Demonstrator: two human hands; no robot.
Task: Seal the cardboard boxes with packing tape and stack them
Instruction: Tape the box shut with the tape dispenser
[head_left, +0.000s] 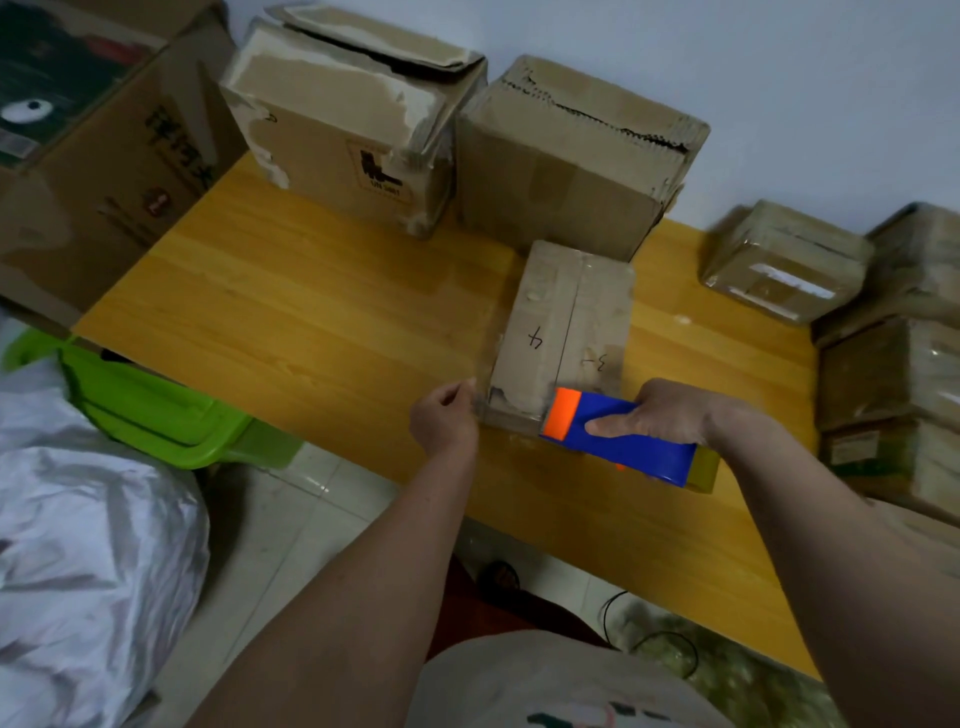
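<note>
We judge the sealing only begun. Our right hand (670, 415) grips the blue tape dispenser (623, 441) at the near end of the small box (563, 332) on the counter (311, 312); our left hand (444, 418) pinches the clear tape end beside its near-left corner. Beyond both hands, two larger boxes (566, 171) gape unsealed, nothing stacked there.

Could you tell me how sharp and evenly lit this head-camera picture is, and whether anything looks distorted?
Head view: dim, flat light with soft shadows; the wrapped boxes at the right are smeared by blur; the wooden table edges bow from the wide lens; the small box and tape dispenser read fairly sharp.
</note>
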